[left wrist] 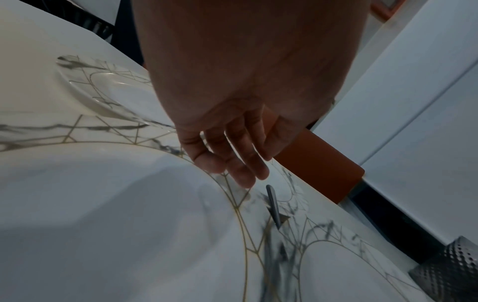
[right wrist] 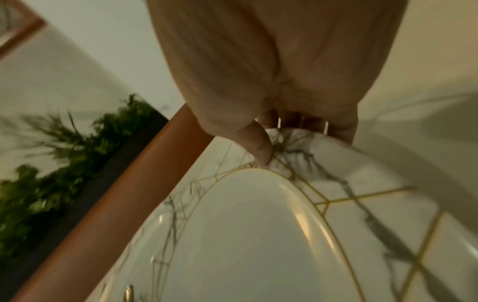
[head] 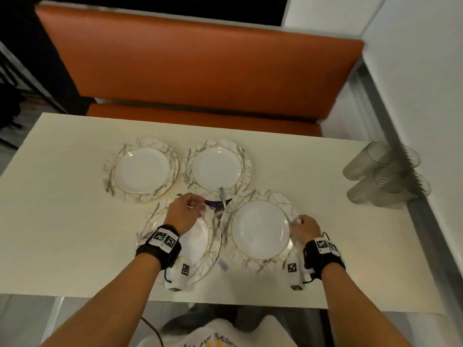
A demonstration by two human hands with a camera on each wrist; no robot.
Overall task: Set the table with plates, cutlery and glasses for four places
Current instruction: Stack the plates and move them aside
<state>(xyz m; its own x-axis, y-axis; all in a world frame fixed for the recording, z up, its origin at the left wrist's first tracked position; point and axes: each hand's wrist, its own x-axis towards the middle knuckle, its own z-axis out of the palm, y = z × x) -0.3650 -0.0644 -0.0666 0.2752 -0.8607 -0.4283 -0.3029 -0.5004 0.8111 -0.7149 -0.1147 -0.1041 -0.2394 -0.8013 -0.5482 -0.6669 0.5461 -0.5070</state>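
Note:
Four white plates with gold lines and grey marbling lie on the cream table (head: pixel 62 209). Two far plates (head: pixel 142 170) (head: pixel 218 169) sit side by side. My left hand (head: pixel 194 202) hovers over the far rim of the near-left plate (head: pixel 200 241), its fingers (left wrist: pixel 232 163) loosely extended and holding nothing. My right hand (head: pixel 302 221) grips the right rim of the near-right plate (head: pixel 260 229), thumb (right wrist: pixel 261 151) on top and fingers underneath. A silver cutlery handle (head: pixel 221 197) pokes out between the plates over something dark.
Several grey textured glasses (head: pixel 375 171) stand clustered at the table's right edge against the white wall. An orange bench (head: pixel 200 71) runs along the far side. The table's near edge is just below my wrists.

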